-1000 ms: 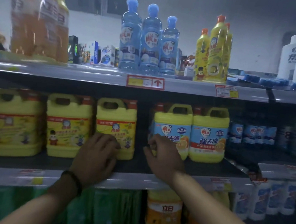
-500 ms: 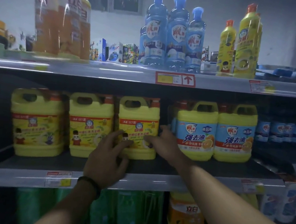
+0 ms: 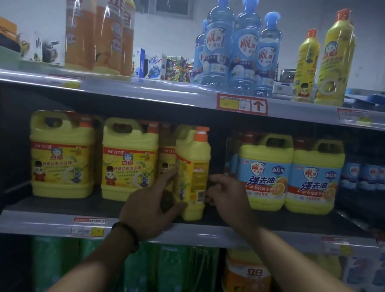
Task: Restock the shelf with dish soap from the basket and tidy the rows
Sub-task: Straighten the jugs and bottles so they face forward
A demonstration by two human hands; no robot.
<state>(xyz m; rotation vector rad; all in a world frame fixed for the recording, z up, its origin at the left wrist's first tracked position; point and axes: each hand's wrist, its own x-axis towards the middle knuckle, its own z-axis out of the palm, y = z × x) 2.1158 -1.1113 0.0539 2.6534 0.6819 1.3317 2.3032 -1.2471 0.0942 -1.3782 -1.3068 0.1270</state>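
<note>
On the middle shelf (image 3: 271,242), near its front edge: the jug (image 3: 192,169), yellow with an orange cap, upright, turned narrow side out. Left grip (image 3: 149,209) wrapped round the jug's lower left corner, thumb low at the front, fingers up along the label, holding it. Black band (image 3: 127,234) at that wrist. Right grip (image 3: 227,196) just beside the jug's right edge, fingers curled narrow and seemingly touching it; cannot tell whether holding.

Just behind and left of the jug, a rear jug (image 3: 166,157), partly hidden. Further left, two yellow jugs (image 3: 62,156), labels out, side by side. To the right, past a dark gap, two blue-label jugs (image 3: 263,174), touching each other.

On the top shelf (image 3: 145,92): orange bottles (image 3: 99,24) at left, blue bottles (image 3: 239,48) in the middle, yellow bottles (image 3: 333,60) at right, the groups well apart. Red arrow tag (image 3: 242,104) on its front edge.

Under the middle shelf: green packs (image 3: 168,274) and an orange tub (image 3: 246,280).
</note>
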